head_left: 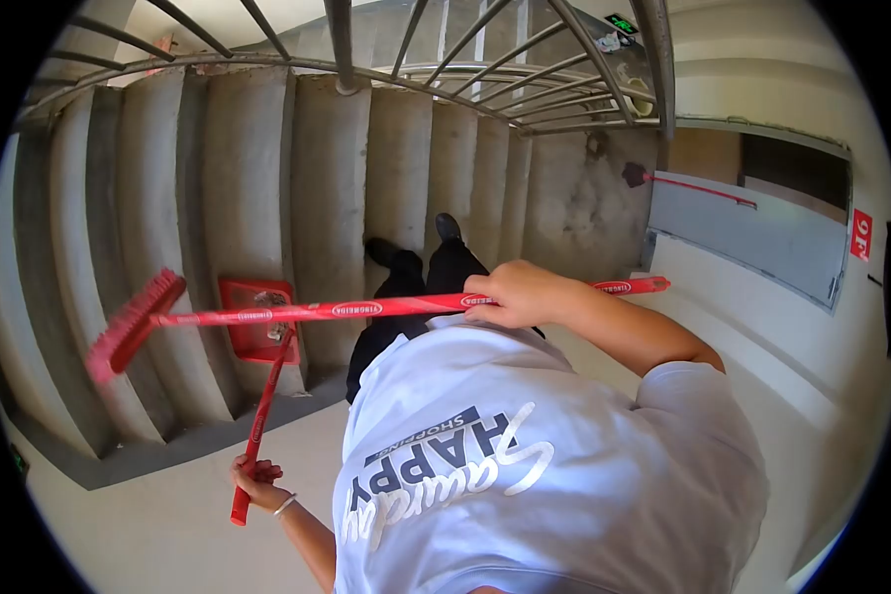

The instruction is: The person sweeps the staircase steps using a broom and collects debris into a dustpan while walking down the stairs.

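My right hand (525, 293) is closed around the long red handle of a broom (317, 310), which stretches across in front of my body. The broom's red bristled head (137, 325) is raised at the left, over the stairs. Lower left, my left hand (257, 481) grips the upper end of the red handle of a dustpan (230, 335). The dustpan's tray is at the stair steps, partly behind the broom handle, with grey debris (275, 329) in it.
Concrete stairs (327, 188) run across the view, and my dark shoes (447, 227) are on them. A metal railing (342, 49) borders the far side. At right are a landing (574, 198), a grey door (762, 233), a long red-handled tool (698, 185) and a 9F sign (861, 235).
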Motion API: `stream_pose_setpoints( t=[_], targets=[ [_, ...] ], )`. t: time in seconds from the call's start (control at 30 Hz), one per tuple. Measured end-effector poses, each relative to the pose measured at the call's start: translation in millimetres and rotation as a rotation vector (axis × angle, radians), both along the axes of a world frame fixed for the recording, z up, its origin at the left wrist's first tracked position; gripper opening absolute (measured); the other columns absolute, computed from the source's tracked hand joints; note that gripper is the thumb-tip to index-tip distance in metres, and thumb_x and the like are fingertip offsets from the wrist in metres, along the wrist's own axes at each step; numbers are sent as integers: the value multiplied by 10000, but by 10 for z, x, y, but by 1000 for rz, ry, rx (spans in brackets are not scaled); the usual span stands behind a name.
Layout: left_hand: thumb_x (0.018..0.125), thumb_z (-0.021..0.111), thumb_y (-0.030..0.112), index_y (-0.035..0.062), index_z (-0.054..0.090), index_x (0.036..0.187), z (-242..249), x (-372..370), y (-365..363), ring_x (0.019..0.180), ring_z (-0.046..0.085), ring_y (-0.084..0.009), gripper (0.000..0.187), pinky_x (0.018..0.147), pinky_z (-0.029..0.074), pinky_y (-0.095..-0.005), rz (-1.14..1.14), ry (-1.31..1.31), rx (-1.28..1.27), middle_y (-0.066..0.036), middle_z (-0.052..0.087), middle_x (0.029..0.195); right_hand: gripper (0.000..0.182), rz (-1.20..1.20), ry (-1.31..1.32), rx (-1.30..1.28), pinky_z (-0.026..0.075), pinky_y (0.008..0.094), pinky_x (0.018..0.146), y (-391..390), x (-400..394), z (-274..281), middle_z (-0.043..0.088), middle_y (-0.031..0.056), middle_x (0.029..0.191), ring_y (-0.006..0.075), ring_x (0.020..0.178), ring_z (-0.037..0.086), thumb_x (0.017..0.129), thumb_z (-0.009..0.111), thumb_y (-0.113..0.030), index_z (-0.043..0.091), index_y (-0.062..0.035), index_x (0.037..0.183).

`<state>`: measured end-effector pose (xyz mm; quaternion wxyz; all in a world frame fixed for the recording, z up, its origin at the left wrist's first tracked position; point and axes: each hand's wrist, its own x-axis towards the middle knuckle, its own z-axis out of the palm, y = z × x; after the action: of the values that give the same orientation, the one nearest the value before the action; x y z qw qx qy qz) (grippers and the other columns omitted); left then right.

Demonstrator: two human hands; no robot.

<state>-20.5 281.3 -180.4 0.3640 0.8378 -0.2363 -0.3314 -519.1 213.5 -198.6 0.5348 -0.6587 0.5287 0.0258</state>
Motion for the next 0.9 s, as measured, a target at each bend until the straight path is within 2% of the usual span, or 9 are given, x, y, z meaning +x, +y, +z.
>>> stream_pose_setpoints(
  t=[0.03, 0.2, 0.37, 0.5, 0.57, 0.6, 0.67, 0.8, 0.9],
  targets=[
    [901, 446, 430, 72, 563, 915, -17, -20, 8, 390, 477, -128, 377, 363, 378, -225, 8, 6, 5, -45, 520, 545, 316, -55, 9, -43, 434, 460, 535, 35, -55, -12, 566, 164, 594, 371, 573, 571, 846, 610, -385, 577, -76, 902],
    [904, 445, 419, 64, 573, 870, -26, -112, -29, 371, 437, -106, 378, 352, 342, -212, 76, -119, -63, -40, 491, 521, 336, -108, 53, -130, 425, 454, 519, 68, -195, -103, 558, 164, 592, 375, 565, 564, 846, 614, -405, 556, -75, 876],
    [884, 464, 374, 72, 579, 775, -104, -99, -41, 330, 384, -108, 341, 326, 290, -224, 208, -251, -114, -32, 433, 460, 319, -224, 15, -214, 424, 437, 501, 201, -506, -573, 567, 160, 606, 370, 558, 569, 841, 638, -387, 541, -84, 864],
    [884, 476, 408, 90, 585, 742, -202, -88, -24, 318, 332, -95, 365, 313, 238, -220, 265, -301, -180, -21, 421, 453, 304, -165, 16, -298, 432, 434, 513, 462, -1140, -1505, 575, 174, 627, 373, 566, 573, 850, 633, -360, 540, -70, 860],
    [893, 503, 426, 91, 591, 744, -233, -114, -54, 326, 339, -78, 377, 313, 223, -217, 269, -326, -255, -3, 423, 460, 302, -225, 59, -217, 433, 422, 517, 541, -1503, -2023, 566, 189, 624, 371, 557, 561, 863, 620, -337, 538, -49, 829],
    [893, 510, 426, 93, 591, 745, -237, -122, -52, 335, 347, -74, 374, 318, 221, -218, 304, -319, -245, 2, 422, 465, 302, -181, 39, -216, 433, 422, 517, 502, -1644, -2242, 566, 189, 624, 371, 557, 561, 863, 620, -337, 538, -49, 829],
    [893, 506, 421, 93, 598, 750, -234, -162, -70, 342, 351, -79, 370, 319, 219, -223, 332, -360, -216, 1, 427, 471, 309, -269, 50, -189, 427, 412, 517, 428, -1821, -2558, 554, 199, 616, 364, 547, 545, 879, 601, -324, 531, -35, 792],
    [891, 489, 415, 107, 614, 762, -258, -43, -17, 301, 352, -110, 357, 291, 232, -239, 318, -348, -193, -33, 449, 453, 324, -230, 91, -183, 417, 404, 513, 129, -1896, -2316, 546, 200, 609, 357, 535, 531, 892, 584, -319, 527, -21, 778],
    [885, 484, 422, 119, 614, 764, -296, 77, 38, 297, 346, -115, 352, 286, 231, -245, 363, -320, -185, -24, 436, 443, 321, -204, 64, -219, 416, 402, 511, 49, -2074, -2395, 550, 200, 614, 350, 535, 539, 895, 579, -311, 528, -15, 780]
  ],
)
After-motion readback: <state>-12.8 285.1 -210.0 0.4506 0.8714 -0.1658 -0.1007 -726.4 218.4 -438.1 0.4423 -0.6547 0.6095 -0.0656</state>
